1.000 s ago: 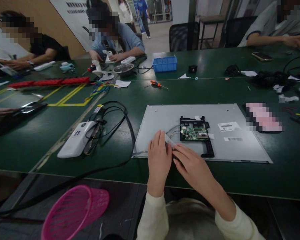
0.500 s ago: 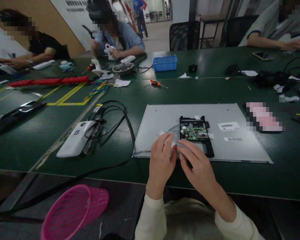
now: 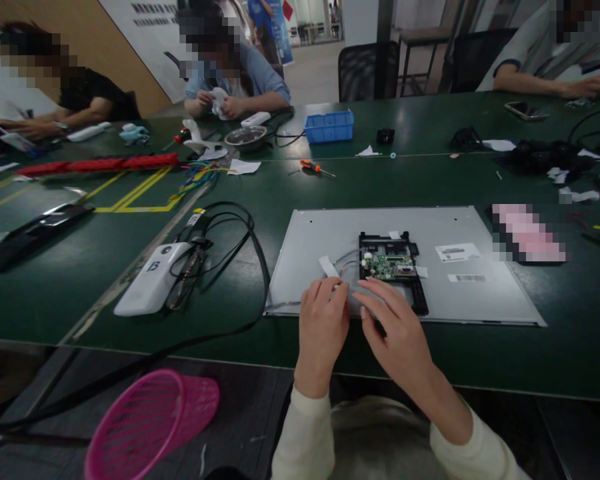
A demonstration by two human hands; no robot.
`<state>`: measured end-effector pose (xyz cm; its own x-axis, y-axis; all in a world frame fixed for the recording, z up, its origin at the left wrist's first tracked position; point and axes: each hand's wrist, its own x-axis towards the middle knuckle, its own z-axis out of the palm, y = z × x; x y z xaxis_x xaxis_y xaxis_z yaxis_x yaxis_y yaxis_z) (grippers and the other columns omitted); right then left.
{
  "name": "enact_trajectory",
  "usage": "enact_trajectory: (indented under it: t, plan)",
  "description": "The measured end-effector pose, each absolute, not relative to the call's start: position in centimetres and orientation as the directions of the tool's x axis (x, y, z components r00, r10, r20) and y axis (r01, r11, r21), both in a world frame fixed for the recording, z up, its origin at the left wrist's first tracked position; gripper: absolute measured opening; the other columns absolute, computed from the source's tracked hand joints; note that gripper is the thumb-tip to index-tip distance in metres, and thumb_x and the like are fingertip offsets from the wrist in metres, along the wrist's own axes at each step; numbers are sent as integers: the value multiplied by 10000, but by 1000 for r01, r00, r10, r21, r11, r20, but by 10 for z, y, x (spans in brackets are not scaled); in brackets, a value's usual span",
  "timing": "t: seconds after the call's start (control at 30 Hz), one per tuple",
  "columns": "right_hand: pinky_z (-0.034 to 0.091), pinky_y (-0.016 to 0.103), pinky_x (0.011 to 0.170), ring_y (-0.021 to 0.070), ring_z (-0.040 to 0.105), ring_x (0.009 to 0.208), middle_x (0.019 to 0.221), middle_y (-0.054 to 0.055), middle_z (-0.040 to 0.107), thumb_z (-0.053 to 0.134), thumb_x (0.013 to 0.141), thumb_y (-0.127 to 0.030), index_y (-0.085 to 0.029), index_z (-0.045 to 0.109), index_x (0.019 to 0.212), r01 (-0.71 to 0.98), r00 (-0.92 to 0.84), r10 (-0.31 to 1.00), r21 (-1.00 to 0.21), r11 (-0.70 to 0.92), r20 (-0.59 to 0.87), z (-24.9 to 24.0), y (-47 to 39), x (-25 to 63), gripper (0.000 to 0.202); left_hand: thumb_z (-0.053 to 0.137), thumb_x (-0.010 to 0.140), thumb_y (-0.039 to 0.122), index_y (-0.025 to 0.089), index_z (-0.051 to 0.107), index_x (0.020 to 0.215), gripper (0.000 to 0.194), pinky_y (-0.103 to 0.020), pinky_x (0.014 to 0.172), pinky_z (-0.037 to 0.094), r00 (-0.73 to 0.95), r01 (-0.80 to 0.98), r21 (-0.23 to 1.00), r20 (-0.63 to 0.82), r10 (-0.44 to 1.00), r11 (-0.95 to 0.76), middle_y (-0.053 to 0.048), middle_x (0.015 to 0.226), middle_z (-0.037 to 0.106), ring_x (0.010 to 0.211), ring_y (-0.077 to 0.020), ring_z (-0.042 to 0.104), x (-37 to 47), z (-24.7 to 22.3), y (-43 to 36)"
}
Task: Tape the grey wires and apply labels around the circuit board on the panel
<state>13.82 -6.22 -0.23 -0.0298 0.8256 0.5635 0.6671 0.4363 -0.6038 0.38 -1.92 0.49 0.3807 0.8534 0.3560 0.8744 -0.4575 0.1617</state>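
One white strip (image 3: 329, 267) shows by thin wires (image 3: 347, 256) over a grey panel (image 3: 320, 230), centre of the frame.
Head view: the left hand (image 3: 323, 333) bunches its fingers just below the strip; whether they pinch anything, I cannot tell. The right hand (image 3: 400, 330) holds thumb and fingers apart. The step looks like handling the strip; next probably calls for light fingertips, sparing the wires.

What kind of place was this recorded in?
Probably a shared electronics workshop: a flat metal panel carrying a green circuit board, an orange-handled screwdriver, and several people seated along the long green table.
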Motion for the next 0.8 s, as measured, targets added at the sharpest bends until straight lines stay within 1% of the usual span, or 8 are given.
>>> enact_trajectory:
  t: [0.1, 0.2, 0.3, 0.37, 0.5, 0.63, 0.73, 0.8]
  plan:
    - [451, 468, 1032, 231, 495, 1238, 1255, 95, 587, 436, 882, -96, -214, 590, 1177, 668, -41, 827, -600, 440, 560, -2, -62, 138, 353, 499, 860, 110, 193, 629, 976, 193, -383, 830, 445, 294, 891, 203, 425, 856, -407, -70, 1001, 646, 932, -231, 563, 2, 3, -17]
    - [451, 474, 1030, 234, 490, 1243, 1254, 95, 586, 434, 880, -98, -216, 585, 1185, 673, -47, 832, -598, 435, 552, -1, -62, 139, 361, 496, 875, 145, 190, 640, 963, 175, -381, 844, 455, 138, 891, 311, 507, 851, -330, -67, 975, 652, 914, -222, 581, -3, 2, -14]
    - [445, 469, 1036, 231, 482, 1248, 1252, 99, 586, 433, 877, -93, -205, 585, 1181, 683, -53, 838, -593, 427, 542, -1, -62, 139, 357, 486, 880, 164, 186, 640, 941, 167, -367, 842, 472, 7, 864, 425, 528, 849, -272, -65, 959, 653, 914, -217, 597, -9, 2, -10]
    - [443, 459, 1041, 228, 478, 1252, 1251, 104, 586, 433, 874, -88, -194, 586, 1177, 686, -56, 839, -590, 426, 540, -2, -62, 139, 355, 482, 876, 161, 183, 636, 935, 167, -362, 843, 476, -23, 849, 464, 513, 858, -255, -66, 958, 653, 916, -216, 602, -11, 1, -8]
    - [448, 460, 1032, 229, 484, 1246, 1250, 99, 589, 435, 874, -93, -204, 584, 1186, 693, -57, 840, -584, 423, 540, -2, -62, 137, 363, 489, 857, 156, 183, 624, 954, 168, -381, 851, 474, -10, 849, 466, 481, 876, -247, -74, 966, 647, 927, -228, 596, -11, 0, -7]
    - [449, 454, 1027, 227, 505, 1224, 1244, 95, 598, 433, 882, -113, -212, 572, 1215, 711, -56, 845, -573, 407, 531, 2, -63, 148, 374, 487, 846, 144, 184, 608, 1001, 200, -404, 895, 454, -6, 858, 449, 493, 870, -248, -86, 1039, 621, 987, -241, 574, -11, 1, -9]
    - [447, 454, 1021, 232, 528, 1193, 1227, 94, 609, 437, 897, -166, -210, 563, 1230, 757, -2, 852, -556, 344, 524, 5, -63, 175, 358, 499, 840, 146, 195, 600, 1037, 226, -426, 923, 434, -37, 872, 432, 524, 851, -229, -90, 1104, 587, 1030, -253, 547, -10, 3, -11]
    - [447, 465, 1013, 241, 550, 1159, 1215, 99, 615, 438, 903, -200, -205, 564, 1229, 810, 63, 859, -529, 254, 508, 3, -61, 199, 349, 515, 835, 151, 204, 599, 1044, 231, -442, 932, 424, -61, 882, 422, 542, 838, -209, -91, 1131, 570, 1052, -264, 529, -8, 4, -12]
